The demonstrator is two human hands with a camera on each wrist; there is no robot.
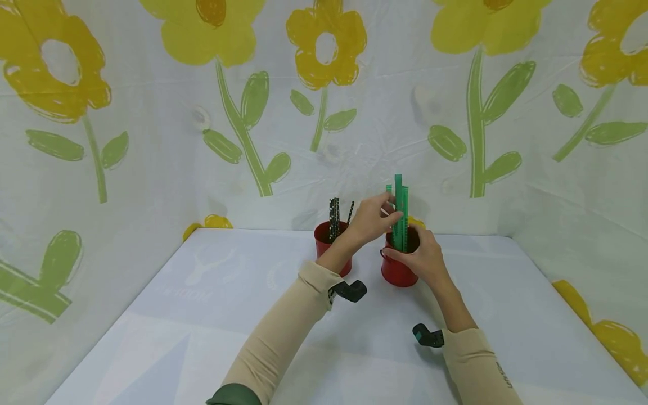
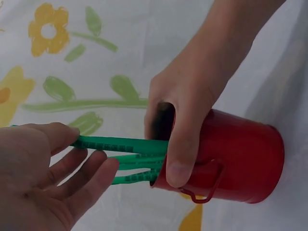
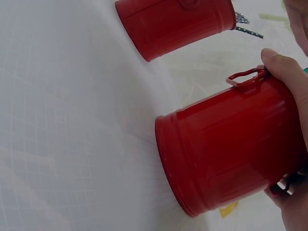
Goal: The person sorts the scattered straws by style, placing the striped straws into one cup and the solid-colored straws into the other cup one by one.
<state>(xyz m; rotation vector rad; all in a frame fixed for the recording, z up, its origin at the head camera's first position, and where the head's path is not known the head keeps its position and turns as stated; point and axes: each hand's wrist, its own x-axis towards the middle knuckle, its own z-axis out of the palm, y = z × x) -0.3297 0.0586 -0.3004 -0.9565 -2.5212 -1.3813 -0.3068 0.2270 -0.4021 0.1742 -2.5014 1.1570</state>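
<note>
My left hand (image 1: 372, 219) pinches one of several narrow green strips (image 1: 398, 211) by its upper part, between thumb and finger. Dark printing runs along the strips; their exact kind is unclear. They stand upright in a red metal bucket (image 1: 398, 274) with small side handles. Around the bucket's rim curls my right hand (image 1: 427, 256), thumb over the near side by a handle. In the left wrist view, the pinched green strip (image 2: 122, 144) still reaches into the bucket (image 2: 245, 156). The right wrist view shows the bucket (image 3: 236, 149) filling its middle; the strips are mostly hidden there.
A second red bucket (image 1: 346, 269) stands to the left, partly behind my left forearm, holding black sticks (image 1: 334, 216) with light dots. Both are on a white-covered table (image 1: 228, 315). Behind it hangs a white cloth (image 1: 385, 124) printed with yellow flowers.
</note>
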